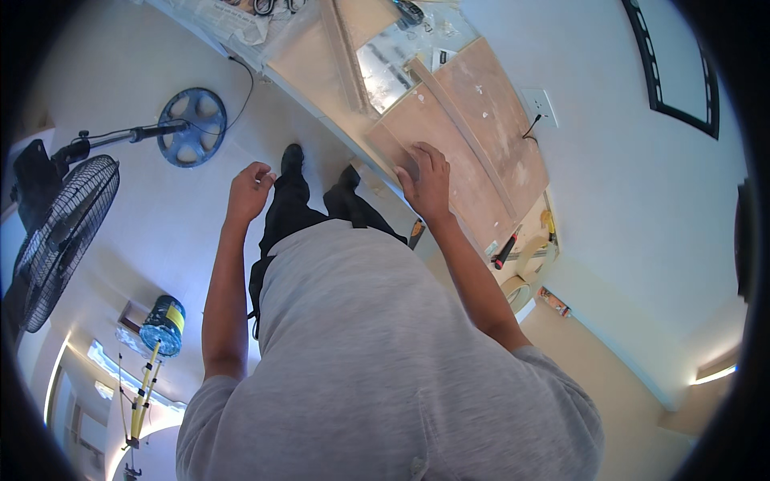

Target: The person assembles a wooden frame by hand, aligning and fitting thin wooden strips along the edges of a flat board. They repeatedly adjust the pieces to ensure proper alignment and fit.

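Right hand (pixel 425 178) flat on plywood sheet (pixel 473 152), 1 o'clock on desk (pixel 321 100). Left hand (pixel 250 191) loosely curled, empty. Sheet looks stiff, light; grip long edges.

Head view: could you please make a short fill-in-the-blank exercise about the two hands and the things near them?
1. The right hand rests flat on a wooden ____.
2. The left hand hangs over the floor and holds ____.
3. On the floor at the left stands a black ____ with a wire cage.
4. A thin strip of wood lies across the board, to the ____ of the right hand.

Missing words: board; nothing; fan; right
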Demonstrator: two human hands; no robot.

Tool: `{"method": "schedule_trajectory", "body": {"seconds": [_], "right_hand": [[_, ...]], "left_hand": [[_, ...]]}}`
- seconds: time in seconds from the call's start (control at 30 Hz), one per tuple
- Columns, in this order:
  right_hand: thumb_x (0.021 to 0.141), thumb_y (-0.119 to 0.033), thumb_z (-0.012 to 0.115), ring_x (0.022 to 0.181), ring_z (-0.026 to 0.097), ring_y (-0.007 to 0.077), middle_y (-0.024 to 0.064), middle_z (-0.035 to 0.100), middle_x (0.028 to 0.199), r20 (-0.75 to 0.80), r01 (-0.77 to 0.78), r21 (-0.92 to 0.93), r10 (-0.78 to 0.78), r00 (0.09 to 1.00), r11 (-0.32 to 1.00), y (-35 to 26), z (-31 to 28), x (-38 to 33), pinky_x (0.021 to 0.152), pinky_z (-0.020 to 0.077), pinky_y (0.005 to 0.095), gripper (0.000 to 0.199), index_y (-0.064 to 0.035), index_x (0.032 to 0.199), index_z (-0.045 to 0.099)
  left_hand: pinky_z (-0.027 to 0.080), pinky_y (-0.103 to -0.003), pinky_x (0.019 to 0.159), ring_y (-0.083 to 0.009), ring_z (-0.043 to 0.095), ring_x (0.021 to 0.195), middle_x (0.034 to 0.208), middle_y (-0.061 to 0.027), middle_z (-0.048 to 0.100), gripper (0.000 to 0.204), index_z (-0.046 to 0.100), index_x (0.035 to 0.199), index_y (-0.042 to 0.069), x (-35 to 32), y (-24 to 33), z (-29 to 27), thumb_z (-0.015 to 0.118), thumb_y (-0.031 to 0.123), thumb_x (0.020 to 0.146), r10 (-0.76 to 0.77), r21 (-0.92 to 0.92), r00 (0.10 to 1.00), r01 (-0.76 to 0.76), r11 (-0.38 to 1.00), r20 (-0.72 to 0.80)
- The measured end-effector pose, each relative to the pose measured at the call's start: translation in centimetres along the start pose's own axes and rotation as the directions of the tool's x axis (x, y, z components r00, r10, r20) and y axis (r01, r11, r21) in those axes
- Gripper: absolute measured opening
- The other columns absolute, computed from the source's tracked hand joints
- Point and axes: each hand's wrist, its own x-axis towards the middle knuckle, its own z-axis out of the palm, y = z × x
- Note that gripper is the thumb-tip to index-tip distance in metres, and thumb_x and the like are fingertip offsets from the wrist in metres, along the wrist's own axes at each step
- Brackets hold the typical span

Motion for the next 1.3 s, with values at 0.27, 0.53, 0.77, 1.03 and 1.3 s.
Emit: {"method": "schedule_trajectory", "body": {"seconds": [0.27,0.53,0.77,1.03,1.3], "right_hand": [[0.083,-0.021,0.081,0.118,0.058,0.0353,0.0154,0.064,0.125,0.040,0.023,-0.066,-0.020,0.999,0.998,-0.6,1.1,1.4,0.098,0.0441,0.0459,0.042,-0.0048,0.118,0.064],[0.080,-0.019,0.080,0.112,0.058,0.0329,0.0086,0.065,0.117,-0.041,0.055,-0.089,-0.059,0.997,0.995,0.0,2.6,0.6,0.094,0.0431,0.0467,0.036,-0.0077,0.112,0.068],[0.079,-0.016,0.081,0.114,0.059,0.0324,0.0078,0.066,0.119,-0.096,0.052,-0.047,-0.056,0.994,0.998,0.0,2.8,0.1,0.095,0.0439,0.0465,0.036,-0.0082,0.112,0.069],[0.089,-0.021,0.074,0.122,0.055,0.0356,0.0139,0.061,0.131,-0.119,-0.027,0.089,0.038,0.992,0.996,1.6,1.6,-0.7,0.104,0.0416,0.0487,0.038,-0.0062,0.123,0.064],[0.088,-0.016,0.073,0.131,0.051,0.0377,0.0172,0.058,0.140,-0.379,-0.442,-0.023,0.401,0.834,0.897,12.8,-3.1,-1.5,0.109,0.0396,0.0520,0.050,-0.0034,0.135,0.062]], "left_hand": [[0.056,-0.042,0.080,-0.0333,0.073,0.089,0.098,-0.0200,0.075,0.027,0.071,0.111,0.001,0.3,-0.7,-1.5,0.071,0.022,0.094,-0.049,-0.020,0.998,0.048,0.999,-0.044],[0.056,-0.040,0.080,-0.0302,0.073,0.089,0.096,-0.0192,0.075,0.027,0.070,0.110,0.000,1.2,0.5,-0.8,0.071,0.022,0.094,-0.044,-0.018,0.999,0.044,0.999,0.004],[0.056,-0.042,0.076,-0.0361,0.071,0.080,0.092,-0.0207,0.074,0.027,0.070,0.111,0.000,2.1,5.6,2.6,0.072,0.021,0.093,0.196,-0.074,0.976,-0.189,0.979,0.094],[0.055,-0.035,0.074,-0.0223,0.070,0.080,0.090,-0.0174,0.073,0.026,0.069,0.112,-0.002,2.9,12.4,5.7,0.072,0.017,0.095,0.370,-0.098,0.902,-0.357,0.929,0.224],[0.053,-0.031,0.065,-0.0151,0.067,0.069,0.083,-0.0105,0.072,0.025,0.069,0.112,-0.004,6.2,13.9,4.6,0.070,0.017,0.097,0.442,0.077,0.895,-0.437,0.896,-0.061]]}}
